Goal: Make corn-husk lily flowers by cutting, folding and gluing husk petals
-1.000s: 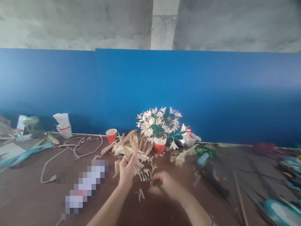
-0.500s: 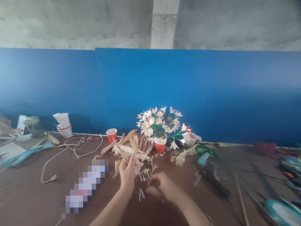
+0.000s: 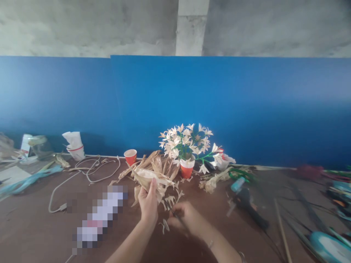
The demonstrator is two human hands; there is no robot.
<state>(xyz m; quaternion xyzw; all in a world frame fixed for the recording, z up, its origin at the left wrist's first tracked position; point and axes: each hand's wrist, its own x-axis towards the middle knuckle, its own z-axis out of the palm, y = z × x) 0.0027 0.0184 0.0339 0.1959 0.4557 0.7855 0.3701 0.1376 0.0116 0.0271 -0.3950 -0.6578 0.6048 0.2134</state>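
My left hand (image 3: 148, 206) pinches a pale dried corn husk (image 3: 145, 177) between thumb and fingers, above the pile of husks. To its right, my right hand (image 3: 185, 219) is closed round a slim dark tool (image 3: 175, 213); blur hides its exact kind. The tool's tip points up and left, towards small cut husk pieces (image 3: 171, 200) on the table. Two curled white scraps (image 3: 165, 226) lie just left of my right hand. Behind the hands, a red and white paper cup (image 3: 187, 170) holds white husk flowers (image 3: 186, 140) on green stems.
A second paper cup (image 3: 130, 157) stands behind the husk pile (image 3: 157, 164). On the left lie a white cable (image 3: 56, 190) and a blurred-out oblong thing (image 3: 100, 217). A black glue gun (image 3: 251, 208), a stick (image 3: 282, 232) and a teal roll (image 3: 330, 246) lie to the right.
My right hand has shifted slightly left and down with the tool. The husk in my left hand has tilted a little; its grip stays.
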